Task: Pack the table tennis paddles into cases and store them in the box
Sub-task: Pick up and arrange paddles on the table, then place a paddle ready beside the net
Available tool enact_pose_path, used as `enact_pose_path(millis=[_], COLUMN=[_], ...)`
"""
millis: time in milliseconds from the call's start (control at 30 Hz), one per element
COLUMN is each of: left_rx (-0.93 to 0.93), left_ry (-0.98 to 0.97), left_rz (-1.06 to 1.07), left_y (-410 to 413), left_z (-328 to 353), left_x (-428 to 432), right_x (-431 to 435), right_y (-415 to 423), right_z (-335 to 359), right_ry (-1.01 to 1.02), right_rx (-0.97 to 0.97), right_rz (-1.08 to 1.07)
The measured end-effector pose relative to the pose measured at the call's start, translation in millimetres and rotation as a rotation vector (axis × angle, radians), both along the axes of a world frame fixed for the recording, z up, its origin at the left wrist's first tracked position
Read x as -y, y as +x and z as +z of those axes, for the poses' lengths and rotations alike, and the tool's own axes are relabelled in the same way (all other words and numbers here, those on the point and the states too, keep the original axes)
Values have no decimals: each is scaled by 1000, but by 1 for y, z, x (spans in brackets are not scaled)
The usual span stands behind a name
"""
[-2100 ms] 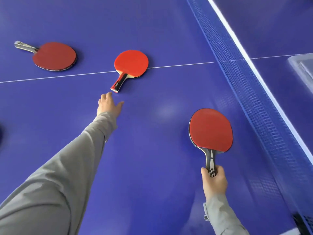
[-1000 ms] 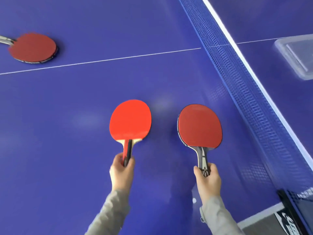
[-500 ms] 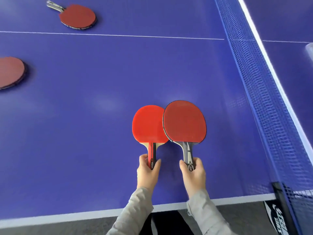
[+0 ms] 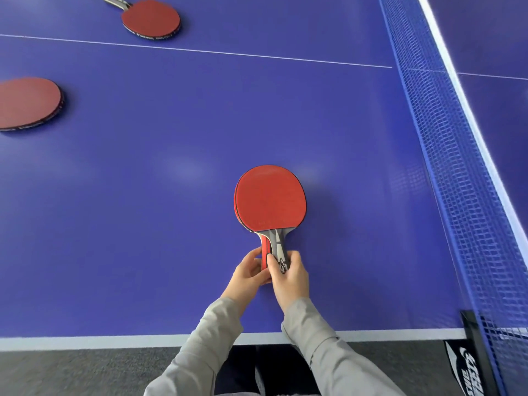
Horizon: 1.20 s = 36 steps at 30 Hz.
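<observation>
Two red paddles lie stacked blade on blade over the blue table (image 4: pixel 200 252), near its front edge. The dark-red paddle with the grey handle (image 4: pixel 271 198) is on top. Under it only a bright red rim and a red handle (image 4: pixel 265 248) of the other paddle show. My left hand (image 4: pixel 250 274) grips the red handle from the left. My right hand (image 4: pixel 288 277) grips the grey handle from the right, thumb across it. The two hands touch. No case or box is in view.
A third paddle (image 4: pixel 150 20) lies at the far side past the white centre line. A fourth paddle (image 4: pixel 27 102) lies at the left edge, handle cut off. The blue net (image 4: pixel 445 155) runs along the right; its black post (image 4: pixel 475 350) stands at the table's corner.
The two paddles, side by side and overlapping half a second ago, now lie stacked one on the other. My hands have closed together on the two handles.
</observation>
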<state>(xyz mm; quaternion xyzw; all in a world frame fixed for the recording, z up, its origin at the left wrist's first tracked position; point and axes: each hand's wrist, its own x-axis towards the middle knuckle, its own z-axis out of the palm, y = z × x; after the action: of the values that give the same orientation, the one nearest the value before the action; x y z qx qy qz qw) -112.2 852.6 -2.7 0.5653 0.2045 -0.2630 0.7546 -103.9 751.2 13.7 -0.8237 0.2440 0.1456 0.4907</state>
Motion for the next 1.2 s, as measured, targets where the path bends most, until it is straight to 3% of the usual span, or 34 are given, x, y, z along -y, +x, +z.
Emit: enact_pose_path(millis=[200,567,800,933,1033,1200], left_rx=[-61,-110,-132,-110,-110,-97], left_ry=[-131,-192,24,173,165,141], left_rz=[21,41,6,-8,31,20], left_y=[1,6,10,17,19,7], left_z=[0,10,8,11,15,25], left_x=[-3,-4,3,8,6,5], right_x=[-5,-3,20,54,83,114], right_y=[0,-1,-8,-21,-30,-45], right_z=[-3,-9,-10,-12,-16,-13], right_ry=[-13,-110,-55,-261,-475,-635], right_rx=[35,162,164,205,203,23], right_rz=[17,67,82,185,292,464])
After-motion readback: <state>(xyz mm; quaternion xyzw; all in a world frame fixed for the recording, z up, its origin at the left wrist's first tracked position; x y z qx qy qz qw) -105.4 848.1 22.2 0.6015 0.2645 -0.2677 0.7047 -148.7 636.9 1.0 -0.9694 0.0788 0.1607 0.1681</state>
